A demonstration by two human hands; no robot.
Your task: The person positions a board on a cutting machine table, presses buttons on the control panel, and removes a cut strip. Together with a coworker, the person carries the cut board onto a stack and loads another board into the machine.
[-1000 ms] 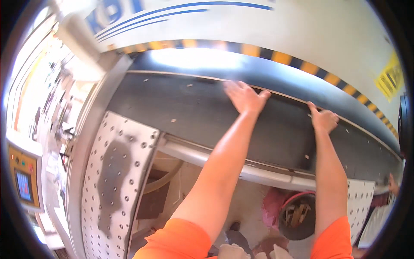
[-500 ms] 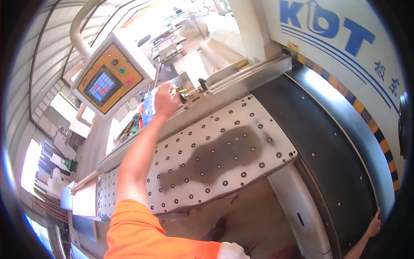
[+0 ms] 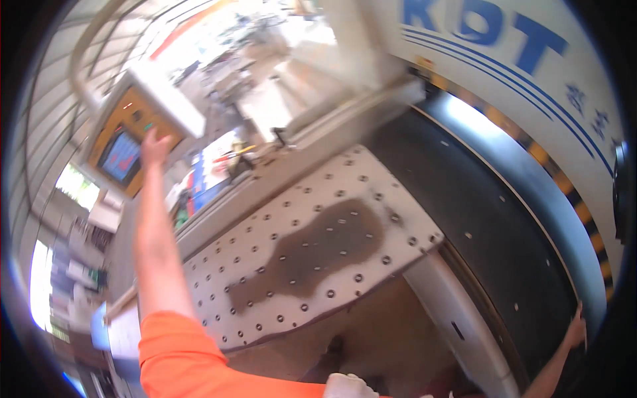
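My left hand (image 3: 155, 147) is stretched out at the yellow control panel (image 3: 174, 137), holding nothing. One finger reaches to the green button (image 3: 148, 126), beside the lit touchscreen (image 3: 122, 156); motion blurs whether it touches. At the far lower right, my right hand (image 3: 576, 331) lies at the pale edge of the long black surface (image 3: 464, 192), a finger extended along it. The rest of its fingers are partly hidden. Between my arms lies a white table (image 3: 265, 229) dotted with round fittings and marked by a large dark patch.
A metal rail (image 3: 312, 142) runs behind the white table, with tools and a blue box (image 3: 197, 182) beyond it. The white machine housing (image 3: 491, 73), edged with yellow-black striping, curves along the right. A rounded grey machine body (image 3: 458, 318) stands below the black surface.
My left hand has moved left from the tools by the rail to the control panel. The whole view has shifted slightly. My right hand stays at the black surface's edge.
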